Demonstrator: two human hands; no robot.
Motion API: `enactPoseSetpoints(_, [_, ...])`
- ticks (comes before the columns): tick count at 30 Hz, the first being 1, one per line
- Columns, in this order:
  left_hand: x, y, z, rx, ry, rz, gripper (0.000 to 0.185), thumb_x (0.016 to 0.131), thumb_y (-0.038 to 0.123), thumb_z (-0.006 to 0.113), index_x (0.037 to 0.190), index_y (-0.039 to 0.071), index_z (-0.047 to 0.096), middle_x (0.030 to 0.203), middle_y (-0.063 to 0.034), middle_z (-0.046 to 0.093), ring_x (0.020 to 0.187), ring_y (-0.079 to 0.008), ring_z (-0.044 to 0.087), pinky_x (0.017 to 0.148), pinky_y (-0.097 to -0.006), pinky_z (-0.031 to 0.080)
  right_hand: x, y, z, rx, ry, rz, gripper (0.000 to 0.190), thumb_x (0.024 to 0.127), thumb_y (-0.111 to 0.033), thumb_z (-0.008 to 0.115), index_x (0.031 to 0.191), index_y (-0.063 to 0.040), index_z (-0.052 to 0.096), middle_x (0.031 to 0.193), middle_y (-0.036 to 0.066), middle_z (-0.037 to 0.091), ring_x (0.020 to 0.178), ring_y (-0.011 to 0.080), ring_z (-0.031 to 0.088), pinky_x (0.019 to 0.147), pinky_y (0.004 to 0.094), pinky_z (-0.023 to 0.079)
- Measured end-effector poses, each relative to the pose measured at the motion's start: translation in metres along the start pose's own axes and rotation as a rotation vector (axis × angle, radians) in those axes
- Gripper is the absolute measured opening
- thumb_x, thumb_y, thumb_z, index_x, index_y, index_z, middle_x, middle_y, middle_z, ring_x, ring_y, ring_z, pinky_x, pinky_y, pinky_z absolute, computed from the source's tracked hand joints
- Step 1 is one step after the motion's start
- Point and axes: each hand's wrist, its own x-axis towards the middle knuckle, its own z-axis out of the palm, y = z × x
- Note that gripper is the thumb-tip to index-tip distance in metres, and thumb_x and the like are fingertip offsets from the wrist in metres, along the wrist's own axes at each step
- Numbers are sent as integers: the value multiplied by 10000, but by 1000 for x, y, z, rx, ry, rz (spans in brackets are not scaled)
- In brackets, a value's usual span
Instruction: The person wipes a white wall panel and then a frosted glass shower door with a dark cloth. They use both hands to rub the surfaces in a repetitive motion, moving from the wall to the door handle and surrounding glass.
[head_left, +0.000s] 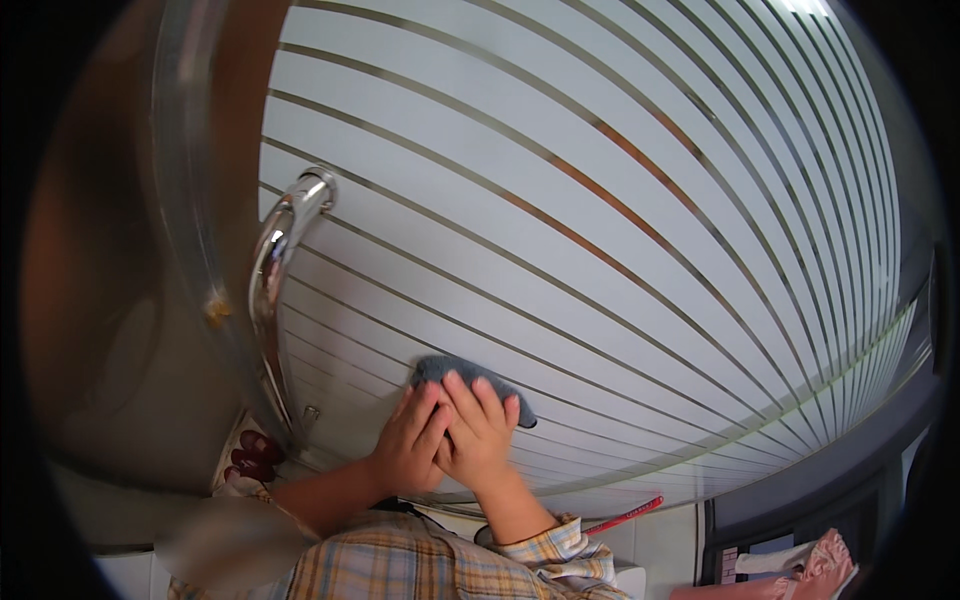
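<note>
Both my hands press side by side on a folded grey-blue cloth (480, 375), which lies against a glass shower panel (465, 247) with frosted white stripes. The fingers of my left hand (416, 435) overlap the cloth's near left part. Touching it, my right hand (480, 431) lies on the middle of the cloth with fingers spread a little. The cloth's dark-edged corner sticks out to the right of my fingers. A curved chrome door handle (274, 262) is fixed to the panel, up and left of my hands.
A clear vertical edge strip (184, 150) runs along the left. Dark red slippers (255, 454) lie on the floor at lower left. A red stick-like handle (626, 515) stands near my right sleeve. Pink fabric (795, 574) is at lower right, beside a dark frame.
</note>
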Motion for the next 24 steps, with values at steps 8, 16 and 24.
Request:
enactPoseSetpoints(8, [14,31,30,-88,-162,54,527,779,70,513,1273,-61,384,1334,-304,323,1206,-422,389,1018,-503,286,-38,40,-26,1,130,114,261,820,-133,507,1037,-103,649,1213,-6,565,1214,197,401,1059,375,138])
enactPoseSetpoints(16, [37,62,59,-96,-238,156,497,775,86,490,1258,-20,442,1304,-258,404,1198,-365,424,1047,-435,258,-77,69,-52,-70,166,188,271,825,-115,532,1073,-65,627,1268,74,506,1270,273,342,1073,436,125])
enactPoseSetpoints(24, [73,94,107,-165,-496,336,557,736,70,515,1283,8,425,1335,-216,389,1215,-325,416,1027,-417,289,-122,112,-78,-175,355,432,320,866,-181,514,1147,-32,549,1339,171,395,1263,391,310,1039,540,168])
